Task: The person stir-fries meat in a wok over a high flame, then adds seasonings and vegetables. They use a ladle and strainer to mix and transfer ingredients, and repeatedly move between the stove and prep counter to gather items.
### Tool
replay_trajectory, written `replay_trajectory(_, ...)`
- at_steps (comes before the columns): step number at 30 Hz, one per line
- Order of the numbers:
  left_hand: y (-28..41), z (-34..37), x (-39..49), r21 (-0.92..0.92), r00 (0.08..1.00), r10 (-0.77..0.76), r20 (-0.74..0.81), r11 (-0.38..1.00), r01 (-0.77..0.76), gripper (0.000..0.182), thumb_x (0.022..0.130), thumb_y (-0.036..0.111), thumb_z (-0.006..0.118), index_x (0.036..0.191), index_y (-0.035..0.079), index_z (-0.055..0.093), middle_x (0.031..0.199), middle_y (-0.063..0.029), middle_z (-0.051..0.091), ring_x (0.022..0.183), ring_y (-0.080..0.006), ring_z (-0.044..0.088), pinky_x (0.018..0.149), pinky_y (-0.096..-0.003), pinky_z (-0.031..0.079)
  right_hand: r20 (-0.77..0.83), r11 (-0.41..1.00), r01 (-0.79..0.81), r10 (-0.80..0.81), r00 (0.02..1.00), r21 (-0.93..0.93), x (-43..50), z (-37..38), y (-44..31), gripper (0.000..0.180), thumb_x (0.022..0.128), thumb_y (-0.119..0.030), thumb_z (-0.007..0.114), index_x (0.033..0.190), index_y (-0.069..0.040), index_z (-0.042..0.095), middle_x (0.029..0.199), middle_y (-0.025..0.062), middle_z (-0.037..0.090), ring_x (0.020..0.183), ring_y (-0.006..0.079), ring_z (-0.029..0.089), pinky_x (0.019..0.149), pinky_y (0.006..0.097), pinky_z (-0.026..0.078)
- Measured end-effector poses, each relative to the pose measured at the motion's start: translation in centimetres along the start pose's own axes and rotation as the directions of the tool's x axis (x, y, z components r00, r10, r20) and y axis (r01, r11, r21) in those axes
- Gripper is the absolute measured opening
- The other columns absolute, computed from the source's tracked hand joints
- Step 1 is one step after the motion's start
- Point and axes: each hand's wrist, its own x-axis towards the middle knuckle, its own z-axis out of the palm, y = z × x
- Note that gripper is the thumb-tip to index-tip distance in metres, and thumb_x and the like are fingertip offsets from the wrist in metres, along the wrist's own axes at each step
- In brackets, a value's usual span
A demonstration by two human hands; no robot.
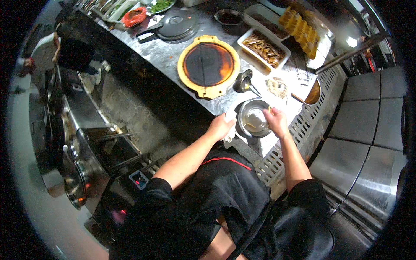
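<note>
A white cloth point(230, 134) is gripped in my left hand point(219, 127), beside the left rim of a round metal bowl point(252, 113). My right hand point(277, 123) is at the bowl's right rim, fingers closed on a small yellow item point(269, 109) whose kind I cannot make out. Some liquid appears to lie in the bowl, with a pale piece at its bottom. Just beyond stands a small dark pot with a ladle point(244, 82). Farther left, a round black hot plate point(208, 65) sits in a light wooden holder point(182, 70).
A white tub of brown strips point(264, 48), a yellow egg tray point(299, 31), a bowl of dark sauce point(228, 17) and a lidded black pan point(177, 27) stand on the steel table point(149, 48). Metal cabinets point(351, 156) line the right. Another person point(74, 53) is at far left.
</note>
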Motion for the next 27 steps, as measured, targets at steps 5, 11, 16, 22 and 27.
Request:
replay_trajectory(5,-7.7,-3.9,-5.6,-0.455,0.974,-0.157,-0.166,0.888,0.065,0.031,0.084,0.023,0.068,0.106,0.002,0.063,0.092,-0.0129,0.07,0.08,-0.0226,0.068,0.071,-0.0372,0.055,0.251,0.976,-0.164,0.124,0.96,0.144,-0.8,2.2,-3.3,0.023,0.093,-0.02,0.056,0.099,0.0,0.063,0.077,0.0029,0.064,0.065,0.0128,0.059,0.059,0.0278,0.047)
replay_trajectory(11,-21.8,-5.2,-18.8,-0.629,0.831,-0.326,-0.451,0.777,-0.037,0.033,0.087,0.029,0.066,0.111,0.006,0.061,0.09,-0.0047,0.068,0.079,-0.0147,0.065,0.071,-0.0329,0.054,0.66,1.0,-0.027,0.022,0.751,-0.002,-4.6,16.5,-11.3,0.02,0.094,-0.025,0.058,0.082,-0.01,0.056,0.069,0.0003,0.059,0.054,0.0086,0.056,0.048,0.0238,0.046)
replay_trajectory(16,-27.3,-2.0,-33.9,-0.78,0.481,-0.67,-0.565,0.624,-0.048,0.043,0.085,0.039,0.066,0.115,0.008,0.062,0.095,-0.0098,0.069,0.088,-0.0235,0.066,0.079,-0.0375,0.051,0.952,0.987,-0.079,0.158,0.262,-0.142,-22.2,36.6,-18.8,0.023,0.091,-0.028,0.065,0.081,-0.012,0.051,0.061,-0.0011,0.05,0.041,0.0116,0.05,0.03,0.0234,0.037)
replay_trajectory(22,-27.9,3.3,-47.1,-0.772,0.178,-0.757,-0.628,0.579,-0.262,0.047,0.086,0.043,0.065,0.113,0.004,0.063,0.097,-0.0123,0.07,0.09,-0.0242,0.066,0.081,-0.0384,0.05,0.934,0.942,0.333,0.088,-0.347,0.035,-47.5,49.5,-21.8,0.023,0.095,-0.029,0.059,0.085,-0.008,0.059,0.067,-0.0034,0.054,0.057,0.0059,0.05,0.051,0.0234,0.039)
replay_trajectory(27,-31.4,10.0,-53.3,-0.691,-0.087,-0.714,-0.695,0.696,-0.192,0.056,0.08,0.049,0.07,0.114,0.006,0.061,0.108,-0.0144,0.068,0.102,-0.0303,0.064,0.089,-0.0405,0.049,0.796,0.989,0.076,-0.053,-0.603,0.124,-66.7,55.8,-15.5,0.023,0.095,-0.027,0.058,0.084,-0.006,0.061,0.075,-0.0018,0.057,0.066,0.0078,0.054,0.058,0.0251,0.045)
